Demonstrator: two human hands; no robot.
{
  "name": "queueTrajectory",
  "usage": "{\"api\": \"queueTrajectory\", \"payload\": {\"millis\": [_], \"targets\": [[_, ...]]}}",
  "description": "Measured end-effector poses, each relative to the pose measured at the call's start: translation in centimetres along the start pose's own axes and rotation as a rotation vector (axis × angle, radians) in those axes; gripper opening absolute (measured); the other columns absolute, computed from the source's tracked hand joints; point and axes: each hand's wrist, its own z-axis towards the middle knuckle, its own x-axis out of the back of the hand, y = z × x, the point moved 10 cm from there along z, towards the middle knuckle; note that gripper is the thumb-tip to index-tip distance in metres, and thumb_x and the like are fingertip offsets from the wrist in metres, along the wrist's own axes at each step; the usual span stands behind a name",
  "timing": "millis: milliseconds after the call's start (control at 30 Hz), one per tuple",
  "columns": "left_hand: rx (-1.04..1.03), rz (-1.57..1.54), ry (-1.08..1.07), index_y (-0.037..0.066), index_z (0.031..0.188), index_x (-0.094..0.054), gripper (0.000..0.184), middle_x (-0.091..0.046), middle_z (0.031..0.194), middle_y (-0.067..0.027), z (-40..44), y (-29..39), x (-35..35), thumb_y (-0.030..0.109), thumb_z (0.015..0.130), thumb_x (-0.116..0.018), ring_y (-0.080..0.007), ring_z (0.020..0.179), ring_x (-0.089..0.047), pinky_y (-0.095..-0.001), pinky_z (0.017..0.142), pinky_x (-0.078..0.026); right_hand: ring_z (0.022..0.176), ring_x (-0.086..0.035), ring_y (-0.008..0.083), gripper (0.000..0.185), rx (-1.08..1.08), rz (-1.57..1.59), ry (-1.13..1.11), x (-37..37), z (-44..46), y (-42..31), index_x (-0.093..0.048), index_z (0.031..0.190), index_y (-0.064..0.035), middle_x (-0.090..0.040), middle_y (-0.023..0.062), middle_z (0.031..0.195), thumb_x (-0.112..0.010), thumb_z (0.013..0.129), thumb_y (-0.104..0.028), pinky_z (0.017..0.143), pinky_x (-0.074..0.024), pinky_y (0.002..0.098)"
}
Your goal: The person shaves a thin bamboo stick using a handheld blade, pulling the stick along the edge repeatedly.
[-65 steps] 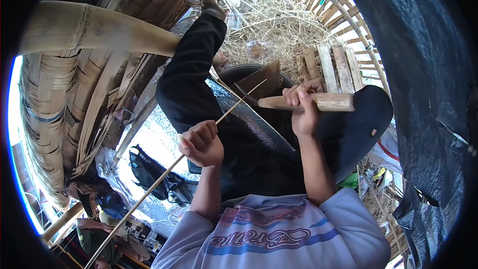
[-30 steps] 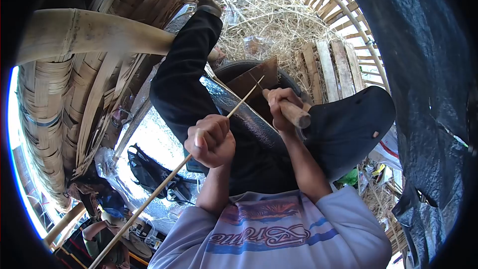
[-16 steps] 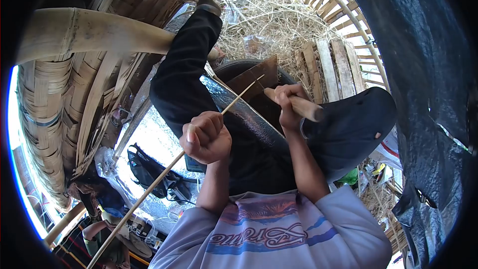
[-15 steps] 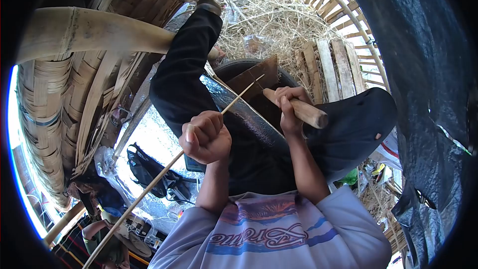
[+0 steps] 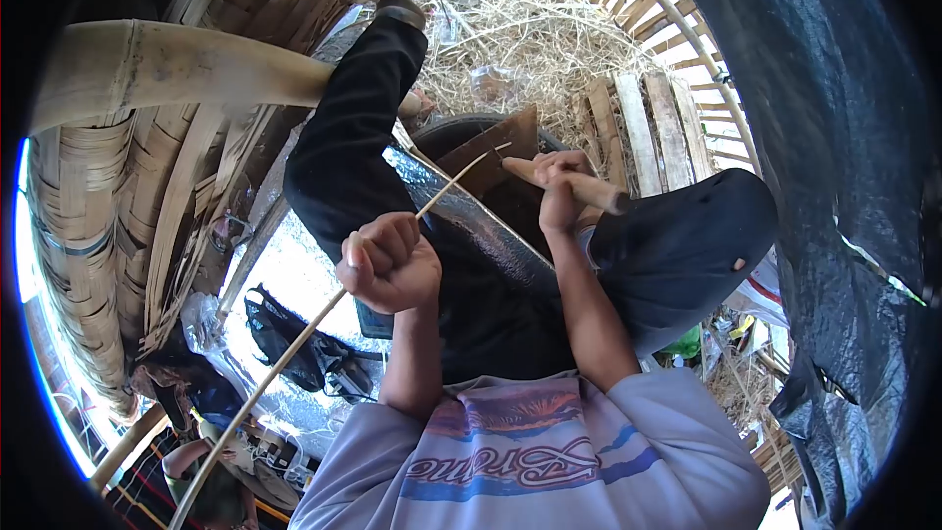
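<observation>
My left hand (image 5: 392, 263) is closed in a fist around a long, thin, pale stick (image 5: 285, 361). The stick runs from the lower left up past my fist to a slender tip in front of me. My right hand (image 5: 563, 186) grips the thick wooden handle of a tool (image 5: 594, 193). The handle's narrow end points toward the stick's tip; the metal part there is too thin to make out clearly. Behind the tip a brown flat board (image 5: 510, 137) leans in a dark round tub (image 5: 456, 126). A silvery sheet-covered edge (image 5: 471, 226) lies beneath the stick.
A thick bamboo pole (image 5: 216, 64) crosses at the left above woven bamboo panels (image 5: 93, 206). Straw (image 5: 530, 29) covers the ground ahead, beside wooden slats (image 5: 648, 132). Dark plastic sheeting (image 5: 805, 137) hangs at the right. A black bag (image 5: 294, 334) lies left; another person (image 5: 206, 476) is at lower left.
Both hands have shifted slightly left in the view, still holding the stick and the tool. The stick now bows more, and the tool's narrow end is closer to its tip.
</observation>
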Motion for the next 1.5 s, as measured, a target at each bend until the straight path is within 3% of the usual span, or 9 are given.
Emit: {"api": "queueTrajectory", "payload": {"millis": [567,667,733,833,1000,1067,1167,1267,1500], "targets": [[0.037,-0.093,0.054,0.014,0.051,-0.020,0.045,-0.020,0.041,0.0017,-0.5,0.0,0.6,0.022,0.091,-0.039,-0.0072,0.037,-0.011,-0.0263,0.038,-0.009,0.062,-0.050,0.0106,0.011,0.104,0.082,-0.198,-2.5,-0.5,-2.9,-0.046,0.076,-0.0036,-0.053,0.0049,0.067,-0.057,0.079,-0.004,0.059,-0.0421,0.0252],[0.039,-0.103,0.007,0.013,0.051,-0.020,0.045,-0.020,0.041,0.0015,-0.6,0.0,-0.7,0.021,0.091,-0.040,-0.0071,0.037,-0.012,-0.0257,0.037,-0.010,0.060,-0.049,0.0096,0.011,0.041,-0.411,-0.238,-1.2,-0.8,1.2,-0.047,0.075,-0.0035,-0.053,0.0048,0.066,-0.058,0.077,-0.004,0.060,-0.0425,0.0254],[0.022,-0.110,-0.003,0.013,0.051,-0.021,0.045,-0.020,0.041,0.0016,-0.7,-0.1,-1.0,0.020,0.091,-0.040,-0.0071,0.036,-0.012,-0.0253,0.037,-0.010,0.061,-0.050,0.0098,0.009,0.045,-0.409,-0.182,-0.5,-0.4,0.9,-0.048,0.075,-0.0037,-0.053,0.0044,0.066,-0.057,0.077,-0.004,0.061,-0.0436,0.0263],[0.020,-0.045,-0.047,0.015,0.053,-0.020,0.042,-0.018,0.043,0.0033,-0.4,-0.2,-1.1,0.024,0.092,-0.035,-0.0079,0.038,-0.010,-0.0267,0.038,-0.011,0.063,-0.052,0.0091,0.009,0.060,0.114,-0.116,0.2,0.6,-0.9,-0.048,0.075,-0.0040,-0.055,0.0043,0.069,-0.056,0.078,-0.006,0.062,-0.0443,0.0263],[0.037,-0.134,-0.009,0.012,0.051,-0.022,0.046,-0.020,0.041,0.0022,-0.4,-0.4,-0.7,0.022,0.092,-0.041,-0.0070,0.036,-0.013,-0.0249,0.036,-0.012,0.060,-0.050,0.0083,0.007,0.063,-0.186,-0.204,-1.5,0.0,0.2,-0.049,0.075,-0.0040,-0.055,0.0031,0.066,-0.056,0.077,-0.003,0.057,-0.0424,0.0230],[0.013,-0.092,-0.056,0.012,0.051,-0.022,0.046,-0.020,0.041,0.0022,-0.7,-0.1,-1.0,0.021,0.092,-0.041,-0.0069,0.036,-0.013,-0.0250,0.035,-0.012,0.063,-0.048,0.0107,0.007,-0.012,-0.315,-0.130,-0.4,0.3,0.5,-0.048,0.076,-0.0047,-0.051,0.0043,0.070,-0.054,0.078,-0.008,0.066,-0.0419,0.0271],[0.017,-0.081,-0.052,0.013,0.051,-0.021,0.044,-0.019,0.041,0.0028,-0.5,-0.1,-0.9,0.022,0.091,-0.039,-0.0069,0.037,-0.011,-0.0257,0.036,-0.011,0.065,-0.049,0.0118,0.008,0.046,0.102,-0.192,-1.2,0.4,-1.2,-0.048,0.079,-0.0041,-0.052,0.0040,0.071,-0.055,0.078,-0.008,0.067,-0.0426,0.0284],[0.062,-0.061,-0.038,0.015,0.052,-0.020,0.042,-0.018,0.042,0.0032,-1.0,-0.1,-0.9,0.023,0.090,-0.037,-0.0069,0.038,-0.010,-0.0264,0.038,-0.011,0.065,-0.049,0.0120,0.009,0.005,-0.251,-0.216,-0.9,-0.3,1.5,-0.047,0.078,-0.0045,-0.051,0.0038,0.069,-0.055,0.078,-0.008,0.067,-0.0429,0.0291],[0.012,-0.059,-0.045,0.013,0.052,-0.021,0.043,-0.019,0.042,0.0024,-0.2,-0.3,-1.0,0.022,0.091,-0.038,-0.0072,0.037,-0.012,-0.0260,0.037,-0.012,0.069,-0.052,0.0096,0.008,-0.011,-0.105,-0.116,0.4,0.3,1.6,-0.049,0.076,-0.0054,-0.054,0.0029,0.073,-0.056,0.077,-0.002,0.063,-0.0442,0.0258]]}}
